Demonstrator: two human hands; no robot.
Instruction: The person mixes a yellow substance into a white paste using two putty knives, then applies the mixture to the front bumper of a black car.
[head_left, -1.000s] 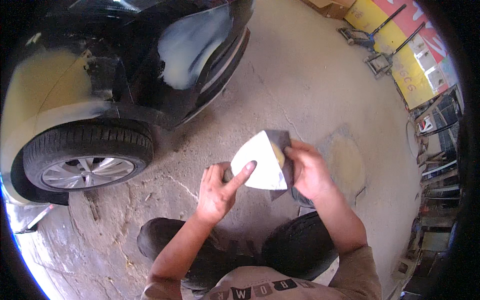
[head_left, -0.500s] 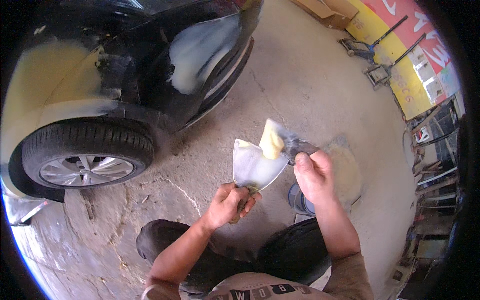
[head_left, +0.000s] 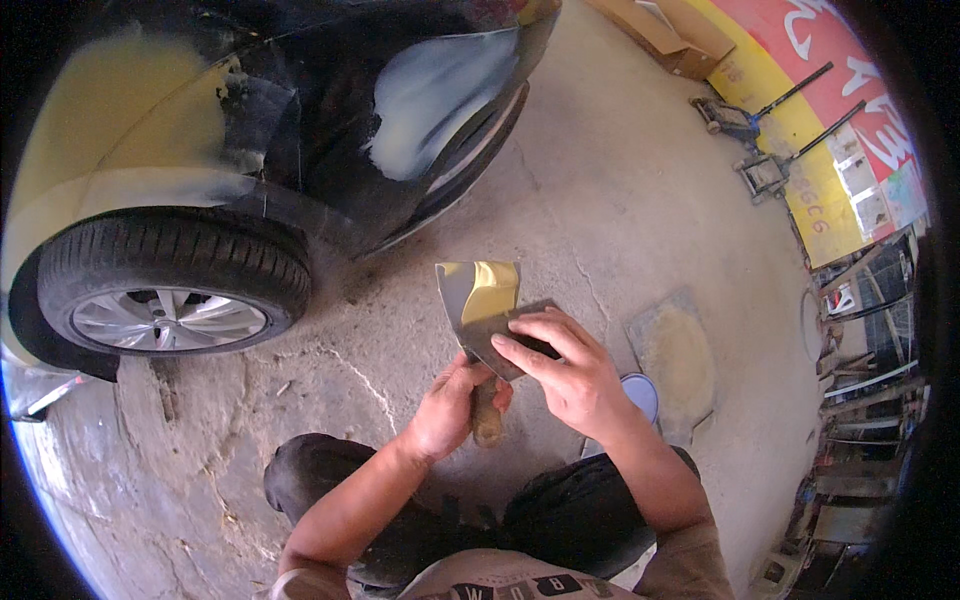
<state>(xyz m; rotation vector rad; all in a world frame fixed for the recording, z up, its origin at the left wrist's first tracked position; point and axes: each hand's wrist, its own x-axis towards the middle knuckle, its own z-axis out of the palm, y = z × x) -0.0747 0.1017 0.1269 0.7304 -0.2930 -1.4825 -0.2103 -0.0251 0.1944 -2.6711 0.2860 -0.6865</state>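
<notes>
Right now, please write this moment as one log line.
left hand: holds scraper by handle | right hand: fingers on dark spreader | yellow paste: on scraper

Your right hand (head_left: 572, 378) has passage over the floor (head_left: 620, 170) far ahead; the wheel (head_left: 165, 325) obstructs left, a can (head_left: 643, 395) near right.

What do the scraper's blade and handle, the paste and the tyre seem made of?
Blade: probably metal, as it's thin, smooth and grey. Handle: possibly wood; dull, brownish, rounded, grain unclear. Paste: likely filler; yellow, thick-looking smear. Tyre: rubber; matte black, grooved tread.
</notes>
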